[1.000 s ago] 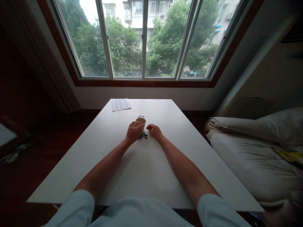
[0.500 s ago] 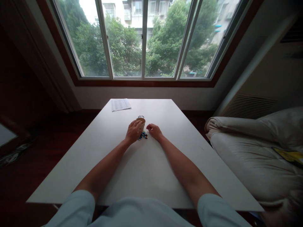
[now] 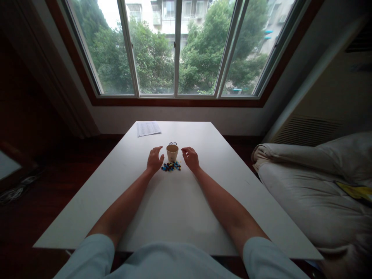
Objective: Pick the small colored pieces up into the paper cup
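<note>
Cup [image 3: 172, 155] upright between left hand [image 3: 155, 158], spread and holding nothing, and right hand [image 3: 191, 158], curled, grasp cannot be told. Coloured bits [image 3: 171, 166] between both hands

White table [image 3: 180, 213], upright cup [image 3: 172, 155], multicoloured pieces [image 3: 171, 167] before it, dark loop [image 3: 173, 142] behind, papers [image 3: 148, 128] farther back

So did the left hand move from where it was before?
Yes. Against the papers, which lie in the same place, the left hand has moved left, away from the cup; a gap now shows between them.
</note>
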A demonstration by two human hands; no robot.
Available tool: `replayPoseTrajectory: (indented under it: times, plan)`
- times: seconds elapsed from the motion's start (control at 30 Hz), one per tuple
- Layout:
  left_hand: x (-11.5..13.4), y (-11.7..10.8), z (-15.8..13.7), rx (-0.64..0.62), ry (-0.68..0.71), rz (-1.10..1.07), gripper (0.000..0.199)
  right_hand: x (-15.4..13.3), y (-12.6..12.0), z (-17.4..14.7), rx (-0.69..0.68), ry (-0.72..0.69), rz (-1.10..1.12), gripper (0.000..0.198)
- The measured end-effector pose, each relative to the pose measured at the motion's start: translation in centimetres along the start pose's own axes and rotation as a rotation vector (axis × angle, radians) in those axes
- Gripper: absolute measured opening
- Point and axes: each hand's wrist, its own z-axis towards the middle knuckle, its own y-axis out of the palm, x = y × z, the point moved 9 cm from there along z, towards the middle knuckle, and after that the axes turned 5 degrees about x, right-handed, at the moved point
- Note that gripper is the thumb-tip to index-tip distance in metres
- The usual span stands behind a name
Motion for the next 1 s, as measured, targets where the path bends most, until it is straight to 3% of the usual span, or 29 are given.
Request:
replayPoseTrajectory:
  times: [0.13,0.23,0.43,0.67,0.83,1.0]
  plan:
    - [-3.8,1.6,-0.1,-0.237,-0.124,0.033,0.03,-2.8,-0.3,0.0,-0.004,-0.092,0.013,0.034]
    - [-5.1,2.1,-0.4,-0.408,-0.144,0.059,0.024,-4.8,0.3,-0.1,-0.056,-0.183,0.003,0.042]
    - [-5.1,1.3,-0.5,-0.546,-0.191,-0.055,0.019,-5.7,2.2,-0.9,-0.159,-0.308,-0.05,0.055]
    - [-4.4,1.6,-1.4,-0.742,-0.208,-0.113,0.027,-4.6,3.5,-1.4,-0.251,-0.316,-0.058,0.056]
    - [-3.3,1.8,-1.5,-0.784,-0.189,-0.181,0.028,-5.2,2.3,-1.2,-0.195,-0.299,-0.042,0.048]
    - [-3.1,2.6,-2.2,-0.873,-0.16,-0.049,0.032,-3.6,0.0,-0.2,-0.075,-0.17,-0.092,0.034]
